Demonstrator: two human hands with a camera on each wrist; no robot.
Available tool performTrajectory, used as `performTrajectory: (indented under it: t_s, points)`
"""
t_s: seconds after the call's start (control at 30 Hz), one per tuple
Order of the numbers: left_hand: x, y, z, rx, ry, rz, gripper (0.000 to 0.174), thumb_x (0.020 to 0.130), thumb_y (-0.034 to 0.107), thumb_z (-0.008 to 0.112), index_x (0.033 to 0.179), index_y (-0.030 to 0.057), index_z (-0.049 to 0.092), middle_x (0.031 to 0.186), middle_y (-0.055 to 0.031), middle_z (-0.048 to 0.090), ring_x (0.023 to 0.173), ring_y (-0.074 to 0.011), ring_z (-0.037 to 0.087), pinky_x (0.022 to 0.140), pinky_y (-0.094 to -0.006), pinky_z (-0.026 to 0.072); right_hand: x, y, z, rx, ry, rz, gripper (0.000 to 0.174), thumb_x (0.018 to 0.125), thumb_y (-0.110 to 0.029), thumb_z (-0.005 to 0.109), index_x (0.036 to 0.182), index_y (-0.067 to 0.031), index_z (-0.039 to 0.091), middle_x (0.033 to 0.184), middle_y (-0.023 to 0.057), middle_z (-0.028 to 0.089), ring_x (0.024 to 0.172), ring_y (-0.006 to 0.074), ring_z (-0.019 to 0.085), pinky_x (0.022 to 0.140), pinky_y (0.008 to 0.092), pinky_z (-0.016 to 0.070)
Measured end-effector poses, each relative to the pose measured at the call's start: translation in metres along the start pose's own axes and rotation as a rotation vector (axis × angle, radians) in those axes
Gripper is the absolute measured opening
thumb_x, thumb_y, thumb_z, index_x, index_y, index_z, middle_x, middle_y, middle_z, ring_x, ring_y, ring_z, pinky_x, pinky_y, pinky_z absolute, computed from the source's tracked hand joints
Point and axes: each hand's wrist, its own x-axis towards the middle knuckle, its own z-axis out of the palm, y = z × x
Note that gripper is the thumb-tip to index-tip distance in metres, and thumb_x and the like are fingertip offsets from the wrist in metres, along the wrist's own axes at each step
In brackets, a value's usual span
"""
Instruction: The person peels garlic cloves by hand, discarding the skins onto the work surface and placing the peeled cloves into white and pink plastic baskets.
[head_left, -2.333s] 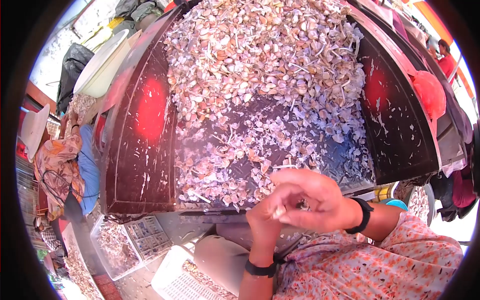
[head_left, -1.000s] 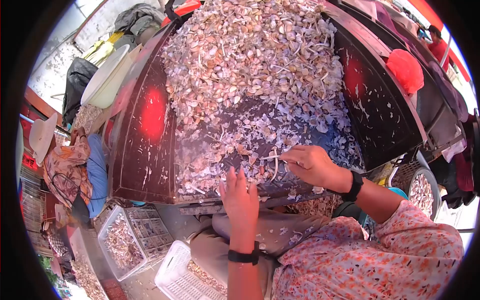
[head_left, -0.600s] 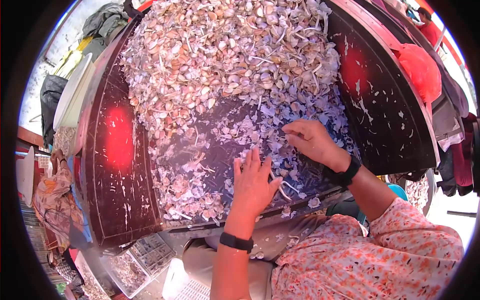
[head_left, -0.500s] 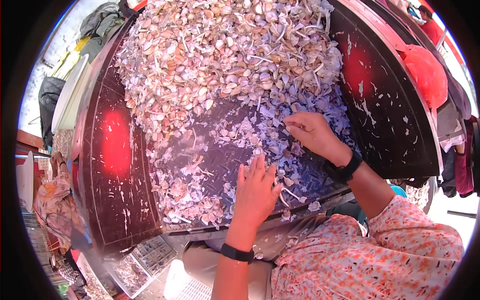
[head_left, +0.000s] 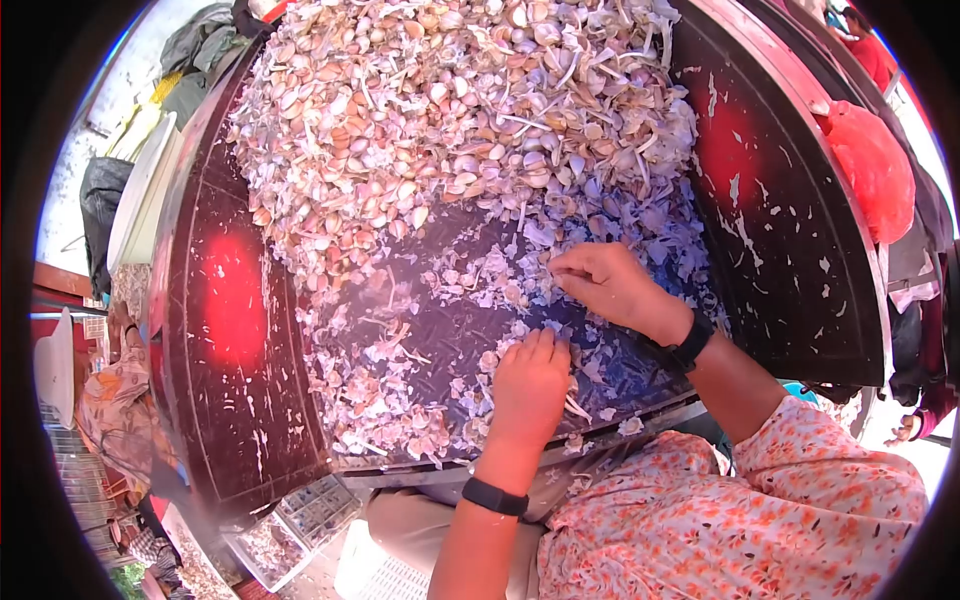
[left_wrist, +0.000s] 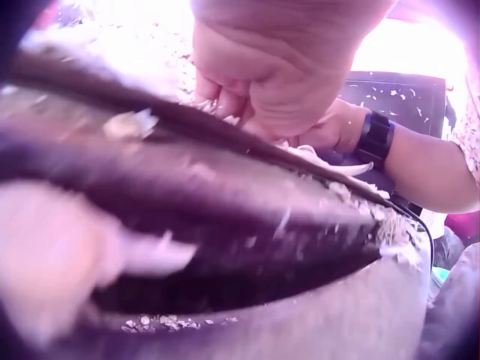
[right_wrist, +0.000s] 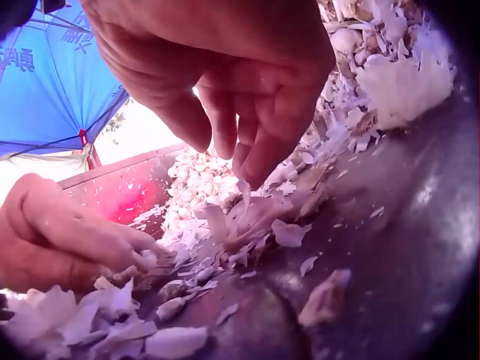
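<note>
Left hand: My left hand point(head_left: 532, 388) is low over the flat dark tray point(head_left: 445, 335), near the edge by me. Its fingers bend down into thin, white, papery garlic skins point(right_wrist: 255, 216) — I cannot tell if they pinch any.
Right hand: My right hand point(head_left: 618, 292) is a bit farther out. Its fingers hang loose and bent, tips down by the skins, with a gap showing between some of them.
Garlic heap: A big heap of white and pink garlic cloves point(head_left: 430, 120) lies on the tray, past both hands.
Wrists: A black band point(head_left: 497, 497) goes round my left wrist.
Right side: A bright red plastic bag point(head_left: 872, 172) hangs by the tray's dark wall point(head_left: 800, 230).
</note>
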Motion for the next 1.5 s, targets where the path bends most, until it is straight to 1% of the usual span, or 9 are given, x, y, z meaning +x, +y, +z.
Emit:
performTrajectory:
  t_s: [0.17, 0.27, 0.3, 0.73, 1.0, 1.1, 1.3, 1.4, 1.5]
  points:
    - [0.035, 0.020, -0.012, 0.369, -0.273, -0.109, 0.007, 0.064, 0.011, 0.062, 0.069, 0.0122, 0.065, 0.072, -0.0042, 0.063, 0.065, -0.0152, 0.062, 0.058, -0.0301, 0.0459, 0.006, -0.004, 0.007, -0.039, 0.025, -0.114, 0.018, 0.079, -0.006, 0.061, 0.096, -0.0008, 0.063, 0.078, 0.0102, 0.060, 0.067, 0.0178, 0.058, 0.061, 0.0275, 0.0461]
    - [0.043, 0.018, -0.026, 0.271, -0.426, -0.069, 0.008, 0.065, 0.010, 0.063, 0.071, 0.0141, 0.065, 0.066, 0.0000, 0.062, 0.063, -0.0156, 0.063, 0.059, -0.0291, 0.0456, 0.016, -0.023, 0.011, -0.056, -0.004, -0.177, 0.017, 0.079, -0.006, 0.061, 0.095, -0.0015, 0.063, 0.077, 0.0105, 0.060, 0.068, 0.0210, 0.059, 0.061, 0.0292, 0.0464]
    - [0.042, 0.019, -0.023, 0.271, -0.425, -0.074, 0.008, 0.065, 0.010, 0.063, 0.071, 0.0141, 0.065, 0.066, 0.0000, 0.062, 0.063, -0.0156, 0.063, 0.059, -0.0291, 0.0456, 0.020, -0.026, 0.013, -0.049, 0.001, -0.155, 0.016, 0.078, -0.015, 0.060, 0.090, -0.0067, 0.066, 0.080, 0.0126, 0.064, 0.073, 0.0313, 0.061, 0.064, 0.0362, 0.0477]
    - [0.035, 0.017, -0.034, 0.096, -0.482, -0.145, 0.007, 0.063, 0.010, 0.065, 0.068, 0.0148, 0.066, 0.062, -0.0012, 0.061, 0.064, -0.0198, 0.064, 0.060, -0.0311, 0.0457, 0.095, -0.021, 0.099, -0.336, -0.216, -0.366, 0.010, 0.076, -0.009, 0.057, 0.082, -0.0066, 0.064, 0.085, 0.0116, 0.060, 0.076, 0.0328, 0.060, 0.067, 0.0412, 0.0489]
    - [0.000, 0.002, -0.071, -0.232, 0.075, -0.424, 0.007, 0.069, 0.010, 0.065, 0.071, 0.0033, 0.062, 0.069, -0.0082, 0.064, 0.064, -0.0199, 0.064, 0.056, -0.0307, 0.0469, 0.089, -0.035, 0.091, -0.556, -0.363, -0.513, 0.011, 0.065, -0.005, 0.056, 0.075, -0.0022, 0.060, 0.079, 0.0156, 0.057, 0.073, 0.0343, 0.060, 0.065, 0.0415, 0.0491]
    - [-0.017, -0.008, -0.087, -1.172, 0.109, -0.986, 0.013, 0.079, 0.002, 0.057, 0.089, -0.0036, 0.064, 0.089, -0.0108, 0.066, 0.073, -0.0169, 0.066, 0.059, -0.0254, 0.0512, 0.086, -0.038, 0.090, -0.580, -0.364, -0.523, 0.012, 0.066, -0.005, 0.056, 0.077, -0.0022, 0.059, 0.079, 0.0148, 0.057, 0.076, 0.0334, 0.060, 0.065, 0.0413, 0.0493]
    - [-0.051, -0.019, -0.081, -2.053, 0.611, -0.884, 0.023, 0.082, 0.003, 0.057, 0.104, -0.0035, 0.057, 0.097, -0.0185, 0.063, 0.081, -0.0256, 0.066, 0.068, -0.0334, 0.0580, 0.082, -0.041, 0.088, -0.474, -0.360, -0.430, 0.020, 0.068, -0.003, 0.056, 0.086, -0.0012, 0.062, 0.082, 0.0145, 0.060, 0.074, 0.0281, 0.061, 0.065, 0.0381, 0.0495]
    - [-0.061, -0.015, -0.081, -2.173, 0.714, -0.847, 0.029, 0.084, 0.004, 0.057, 0.113, -0.0012, 0.053, 0.101, -0.0197, 0.062, 0.082, -0.0260, 0.066, 0.068, -0.0329, 0.0578, 0.073, -0.049, 0.073, -0.006, -0.439, -0.186, 0.022, 0.073, -0.005, 0.058, 0.093, -0.0014, 0.063, 0.078, 0.0096, 0.062, 0.069, 0.0164, 0.060, 0.060, 0.0302, 0.0483]
    - [-0.066, -0.007, -0.088, -2.031, 0.742, -0.992, 0.030, 0.084, 0.007, 0.060, 0.112, -0.0023, 0.052, 0.098, -0.0197, 0.062, 0.075, -0.0210, 0.065, 0.061, -0.0292, 0.0573, 0.052, -0.065, 0.060, 0.761, -0.535, 0.370, 0.019, 0.078, -0.005, 0.061, 0.097, -0.0018, 0.062, 0.076, 0.0024, 0.061, 0.064, 0.0072, 0.056, 0.055, 0.0190, 0.0432]
